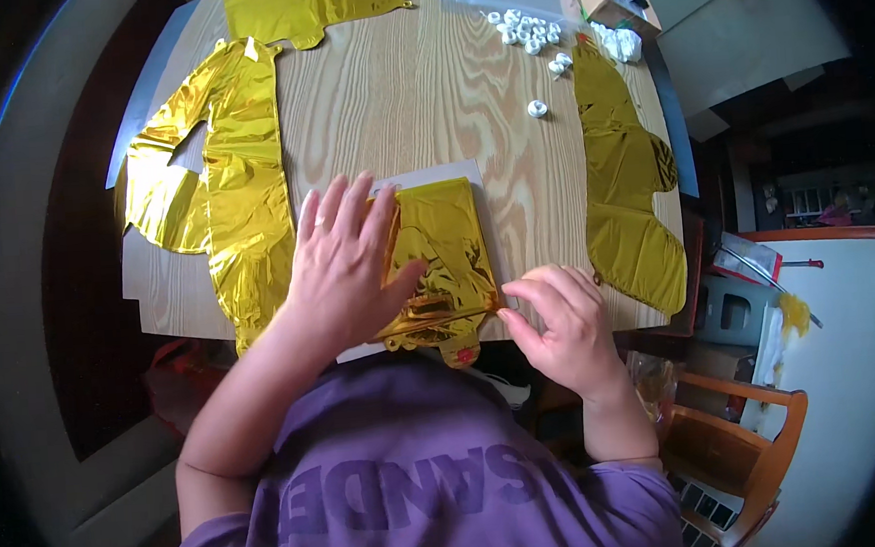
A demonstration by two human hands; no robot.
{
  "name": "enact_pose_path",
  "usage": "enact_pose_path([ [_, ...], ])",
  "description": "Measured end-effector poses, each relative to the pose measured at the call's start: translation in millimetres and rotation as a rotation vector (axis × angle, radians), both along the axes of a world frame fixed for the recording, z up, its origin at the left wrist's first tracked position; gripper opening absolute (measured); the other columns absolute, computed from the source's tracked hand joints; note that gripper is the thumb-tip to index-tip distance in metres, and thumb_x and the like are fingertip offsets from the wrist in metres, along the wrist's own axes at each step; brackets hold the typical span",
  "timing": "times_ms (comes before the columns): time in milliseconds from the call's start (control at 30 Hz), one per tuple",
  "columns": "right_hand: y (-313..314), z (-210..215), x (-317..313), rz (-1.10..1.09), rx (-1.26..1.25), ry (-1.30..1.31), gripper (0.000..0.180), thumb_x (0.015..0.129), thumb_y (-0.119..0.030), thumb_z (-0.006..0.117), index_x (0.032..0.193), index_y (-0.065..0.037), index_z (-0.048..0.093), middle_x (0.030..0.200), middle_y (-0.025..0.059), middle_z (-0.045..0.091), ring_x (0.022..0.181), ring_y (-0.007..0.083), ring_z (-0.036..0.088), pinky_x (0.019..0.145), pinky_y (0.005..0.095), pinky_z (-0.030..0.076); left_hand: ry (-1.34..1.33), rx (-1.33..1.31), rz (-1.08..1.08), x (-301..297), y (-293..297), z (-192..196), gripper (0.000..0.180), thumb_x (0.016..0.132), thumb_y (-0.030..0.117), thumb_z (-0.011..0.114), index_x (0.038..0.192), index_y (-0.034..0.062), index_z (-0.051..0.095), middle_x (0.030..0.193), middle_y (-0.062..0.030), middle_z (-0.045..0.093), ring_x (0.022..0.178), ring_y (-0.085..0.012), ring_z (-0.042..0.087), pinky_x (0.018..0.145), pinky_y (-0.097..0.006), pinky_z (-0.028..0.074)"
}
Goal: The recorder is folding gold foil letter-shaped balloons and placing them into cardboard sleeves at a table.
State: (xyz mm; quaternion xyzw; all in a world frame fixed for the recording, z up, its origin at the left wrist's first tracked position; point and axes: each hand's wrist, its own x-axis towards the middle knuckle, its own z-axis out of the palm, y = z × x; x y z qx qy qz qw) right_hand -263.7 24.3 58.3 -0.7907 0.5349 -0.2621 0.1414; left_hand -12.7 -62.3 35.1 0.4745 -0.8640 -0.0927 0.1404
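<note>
A gold foil balloon [444,211], deflated and folded into a rough rectangle, lies in front of me on a pale flat sheet [480,183]. My left hand [341,254] rests flat on its left side, fingers stretched out and thumb apart. At the lower right corner of the foil, my right hand [561,326] pinches the edge between thumb and forefinger. A gathered fold runs along the near edge between both hands. Below it, a small foil end with a red spot [465,356] hangs toward my shirt.
More flat gold balloons lie at the left [246,165], far left [311,5] and right [615,152] of the wooden table [377,97]. Several small white rolls [528,29] sit near a cardboard box [616,2] and clear plastic. A wooden chair [749,445] stands at lower right.
</note>
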Motion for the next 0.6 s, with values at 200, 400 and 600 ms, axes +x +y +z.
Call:
enact_pose_path([
  [200,7,-15,-4,0.139,-0.225,0.189,0.032,0.079,-0.011,0.074,0.109,-0.002,0.067,0.101,0.0084,0.062,0.081,0.023,0.057,0.077,0.0374,0.046,0.153,0.085,-0.357,-26,-38,2,0.06,0.089,0.021,0.068,0.142,0.0015,0.048,0.145,-0.0222,0.048,0.135,-0.0405,0.045,0.116,-0.049,0.035],
  [400,-5,-29,-1,0.246,-0.377,0.327,0.023,0.083,-0.013,0.065,0.1,0.002,0.071,0.103,0.0103,0.065,0.079,0.0205,0.056,0.075,0.0352,0.046,0.161,0.054,-0.42,-37,-51,-19,0.049,0.089,0.013,0.065,0.136,0.0014,0.055,0.139,-0.0181,0.054,0.128,-0.0367,0.051,0.11,-0.045,0.042],
  [600,-8,-27,1,0.23,-0.427,0.414,0.021,0.083,-0.011,0.065,0.096,0.004,0.071,0.103,0.0141,0.067,0.081,0.0221,0.057,0.077,0.0356,0.047,0.174,0.047,-0.437,-38,-56,-17,0.05,0.086,0.014,0.067,0.134,0.0016,0.056,0.134,-0.0172,0.057,0.123,-0.0362,0.054,0.107,-0.045,0.044],
])
